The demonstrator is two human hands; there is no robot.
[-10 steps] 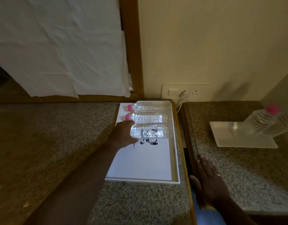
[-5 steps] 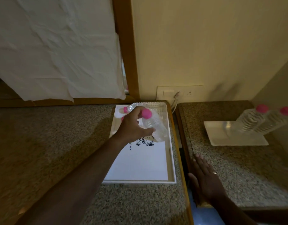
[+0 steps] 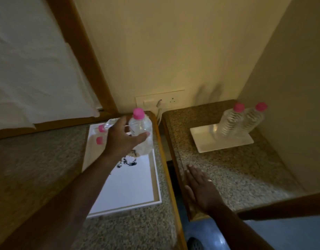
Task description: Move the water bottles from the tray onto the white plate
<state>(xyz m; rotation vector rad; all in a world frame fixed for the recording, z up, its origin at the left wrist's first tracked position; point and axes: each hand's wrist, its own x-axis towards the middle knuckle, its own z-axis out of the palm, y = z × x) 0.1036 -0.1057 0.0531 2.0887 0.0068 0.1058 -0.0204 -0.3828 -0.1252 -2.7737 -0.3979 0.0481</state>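
Note:
My left hand (image 3: 122,139) grips a clear water bottle (image 3: 142,131) with a pink cap, held upright above the far end of the white tray (image 3: 130,188). Two more pink-capped bottles lie in the tray behind my hand, one (image 3: 106,126) farther back and one (image 3: 99,141) showing only its cap. On the right counter, a white plate (image 3: 208,141) carries two upright bottles, one (image 3: 231,121) beside the other (image 3: 254,119). My right hand (image 3: 200,188) rests flat and open on the right counter's near left edge.
A gap (image 3: 171,170) separates the two granite counters, each with a wooden edge. A wall socket (image 3: 161,101) with a plugged cable sits behind the tray. A white cloth (image 3: 29,69) hangs at left. The wall closes in right of the plate.
My left hand took hold of the nearest bottle in the tray, lifted it and turned it upright. The view has swung and tilted. My right hand stayed flat on the counter.

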